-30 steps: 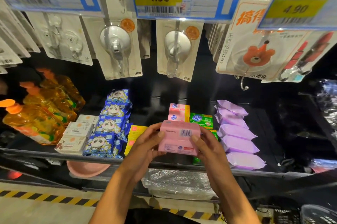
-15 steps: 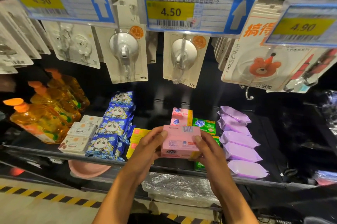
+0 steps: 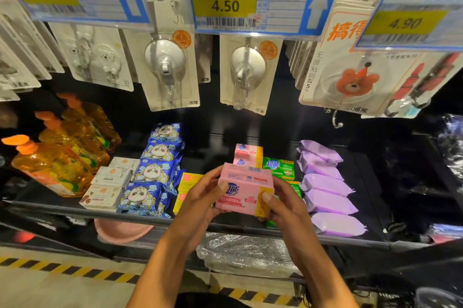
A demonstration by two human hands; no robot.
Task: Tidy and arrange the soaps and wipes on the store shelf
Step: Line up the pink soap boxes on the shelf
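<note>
I hold a pink soap pack (image 3: pixel 244 188) above the front of the black shelf (image 3: pixel 75 210). My left hand (image 3: pixel 200 203) grips its left end and my right hand (image 3: pixel 285 203) grips its right end, thumbs on the front face. Behind it stand two more pink soap packs (image 3: pixel 248 154), with green soap packs (image 3: pixel 279 168) to their right. Purple wipe packs (image 3: pixel 328 186) lie in a row on the right. Blue panda wipe packs (image 3: pixel 154 172) run front to back on the left, beside yellow packs (image 3: pixel 186 186) and white soap boxes (image 3: pixel 110 186).
Orange dish-soap bottles (image 3: pixel 57 162) stand at the shelf's left end. Carded suction hooks (image 3: pixel 165 67) and price tags (image 3: pixel 250 3) hang above the shelf. Below it sit a pink basin (image 3: pixel 120 231) and a plastic-wrapped bundle (image 3: pixel 243 250). A striped floor line (image 3: pixel 62 269) runs underneath.
Both hands have turned the pink soap pack: its barcode side has tipped up and away, and its printed front now faces me. The pack stays at about the same spot.
</note>
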